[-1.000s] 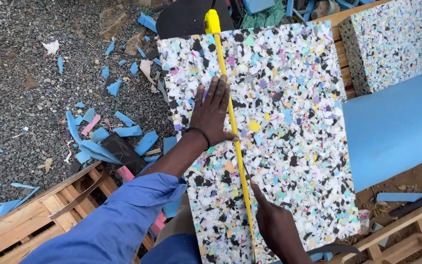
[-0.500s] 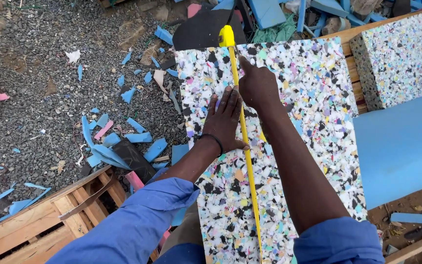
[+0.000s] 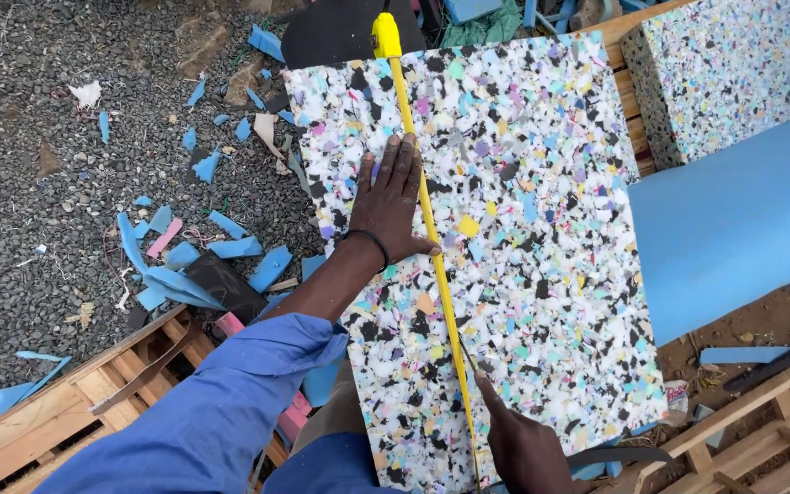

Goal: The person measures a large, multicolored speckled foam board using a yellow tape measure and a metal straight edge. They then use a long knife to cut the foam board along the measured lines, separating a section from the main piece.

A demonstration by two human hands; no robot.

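- Across the speckled foam slab (image 3: 505, 256), in the head view, the yellow tape measure (image 3: 427, 238) runs near to far; its long axis leans slightly left toward the far end, where the yellow case (image 3: 386, 37) sits at the slab's far edge.
- My left hand (image 3: 390, 201) lies flat and spread on the foam just left of the tape, thumb touching the blade about midway along, pressing it down, not gripping it.
- My right hand (image 3: 523, 444) is at the near end, just right of the tape. It is nearer to me than the left.
- Whether its fingers pinch the blade or something thin, I cannot tell; the hand is cut off by the bottom edge.
- Right of the slab lies a blue foam sheet (image 3: 733, 229); blue offcuts (image 3: 185, 274) litter the gravel on the left.
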